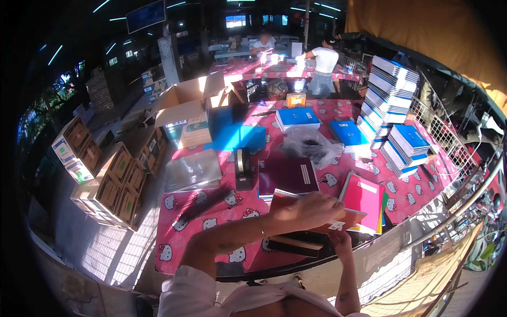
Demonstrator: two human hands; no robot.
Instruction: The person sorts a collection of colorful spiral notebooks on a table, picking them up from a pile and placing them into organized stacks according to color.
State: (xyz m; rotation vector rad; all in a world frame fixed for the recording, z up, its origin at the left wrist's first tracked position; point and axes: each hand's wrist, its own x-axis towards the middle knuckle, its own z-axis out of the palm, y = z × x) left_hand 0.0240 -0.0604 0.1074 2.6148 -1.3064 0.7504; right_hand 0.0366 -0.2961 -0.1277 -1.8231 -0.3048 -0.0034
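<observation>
An orange-brown notebook (354, 217) is held tilted at the table's front edge. Across its top reaches my left hand (311, 212), fingers curled down and closed on it. My right hand (341, 242) grips its lower right side from below, the fingers partly hidden. Between both hands a small white label (336, 225) shows on the cover. Under my left wrist lies a dark, flat stack (296, 245). Beyond my left hand rests a purple notebook pile (288, 176). To the right is a fanned stack of pink, green and yellow notebooks (363, 199).
A black tape dispenser (243, 169) and clear plastic sleeves (194, 171) sit to the left. Crumpled plastic (311, 146) lies mid-table. Tall blue-and-white notebook stacks (388, 100) rise at right. An open carton (190, 113) stands far left, with closed cartons (111, 182) below. Two people work behind.
</observation>
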